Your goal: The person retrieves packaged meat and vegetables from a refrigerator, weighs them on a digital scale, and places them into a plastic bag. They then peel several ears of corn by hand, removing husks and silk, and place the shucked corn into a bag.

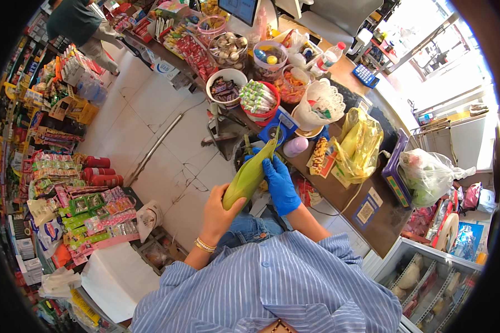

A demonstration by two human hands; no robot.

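Observation:
An ear of corn in its green husk (248, 177) is held at a slant in front of my body. My bare left hand (223, 207) grips its lower, rounded end. My right hand (280, 183), in a blue glove, is at the upper end, with its fingers on the husk near the silk; some blue-gloved fingers are partly hidden behind the corn. A dark bin (238, 156), mostly covered, stands below and behind the corn. On the counter to the right lie a multicoloured corn cob (318, 156) and a yellow plastic bag (359, 145) with husked-looking green shapes inside.
Candy tubs, a red tub of wrapped sweets (275, 109), a lilac-capped container (296, 147) and a purple scale (396, 168) bearing a plastic bag (432, 177) stand on the dark counter (379, 216). A metal pole (156, 143) lies across the floor. Another person (77, 25) stands at upper left.

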